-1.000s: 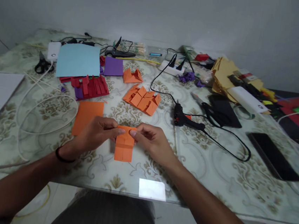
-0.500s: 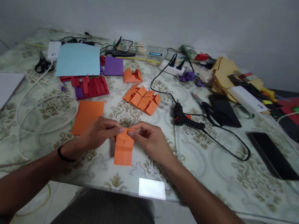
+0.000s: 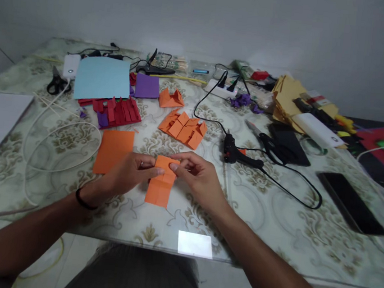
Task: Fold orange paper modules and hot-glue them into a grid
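Observation:
A creased strip of orange paper (image 3: 159,191) is held above the near part of the table, tilted slightly to the right at its top. My left hand (image 3: 129,174) pinches its left edge, thumb on the front face. On the opposite edge, my right hand (image 3: 197,176) grips it between thumb and fingers. Partly behind my left hand lies a flat orange sheet (image 3: 113,147). Beyond my hands rest folded orange paper pieces (image 3: 184,128) and a single folded orange piece (image 3: 171,98).
A black glue gun (image 3: 240,154) with its cord lies right of my hands, near black scissors (image 3: 273,147) and a phone (image 3: 351,202). Red folded strips (image 3: 122,112), a light blue sheet (image 3: 102,79) and a purple square (image 3: 147,86) lie back left. A white cable (image 3: 32,146) loops at left.
The orange strip has tilted, its top shifting right and its lower end rising a little. My fingers now hold it lower along its sides, so its top edge shows.

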Available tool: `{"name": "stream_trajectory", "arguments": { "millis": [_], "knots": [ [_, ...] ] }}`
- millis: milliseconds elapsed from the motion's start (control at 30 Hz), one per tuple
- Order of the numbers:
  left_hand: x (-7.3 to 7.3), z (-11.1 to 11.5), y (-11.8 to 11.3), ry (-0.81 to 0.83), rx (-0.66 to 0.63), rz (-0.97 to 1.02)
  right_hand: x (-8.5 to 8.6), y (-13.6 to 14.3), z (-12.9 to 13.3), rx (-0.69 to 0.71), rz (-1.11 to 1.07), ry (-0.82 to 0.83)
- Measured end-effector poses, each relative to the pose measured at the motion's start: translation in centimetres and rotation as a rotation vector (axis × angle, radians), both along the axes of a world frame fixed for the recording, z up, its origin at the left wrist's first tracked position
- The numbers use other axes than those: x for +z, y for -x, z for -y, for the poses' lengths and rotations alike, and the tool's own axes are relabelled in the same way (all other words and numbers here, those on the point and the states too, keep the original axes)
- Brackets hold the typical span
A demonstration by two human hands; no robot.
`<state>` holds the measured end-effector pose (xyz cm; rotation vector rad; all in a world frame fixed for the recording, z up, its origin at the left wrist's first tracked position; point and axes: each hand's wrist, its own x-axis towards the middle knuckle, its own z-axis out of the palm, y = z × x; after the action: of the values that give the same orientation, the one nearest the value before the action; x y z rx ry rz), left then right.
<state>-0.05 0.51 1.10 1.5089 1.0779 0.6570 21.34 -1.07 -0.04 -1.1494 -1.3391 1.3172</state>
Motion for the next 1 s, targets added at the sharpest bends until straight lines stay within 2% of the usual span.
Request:
{"name": "stream_trajectory", "arguments": {
  "millis": [200, 333, 500, 633, 767, 900, 1000],
  "knots": [
    [0.13, 0.25, -0.10, -0.063, 0.037, 0.052, 0.62, -0.01, 0.39, 0.193, -0.013, 0.124],
    [0.05, 0.37, 0.41, -0.074, -0.053, -0.054, 0.84, -0.10, 0.60, 0.185, 0.068, 0.082],
    [0.37, 0.32, 0.63, -0.077, -0.079, -0.064, 0.90, -0.21, 0.66, 0.199, 0.171, 0.003],
    [0.44, 0.42, 0.59, -0.061, -0.099, -0.092, 0.96, -0.01, 0.70, 0.227, 0.174, -0.052],
    [0.44, 0.47, 0.51, -0.046, -0.170, -0.124, 0.79, 0.10, 0.72, 0.211, 0.210, -0.103],
    [0.18, 0.23, 0.46, -0.022, -0.248, -0.163, 0.59, 0.05, 0.69, 0.205, 0.190, -0.073],
    [-0.20, 0.07, 0.51, 0.002, -0.274, -0.141, 0.54, -0.18, 0.60, 0.269, 0.134, 0.026]
  ]
}}
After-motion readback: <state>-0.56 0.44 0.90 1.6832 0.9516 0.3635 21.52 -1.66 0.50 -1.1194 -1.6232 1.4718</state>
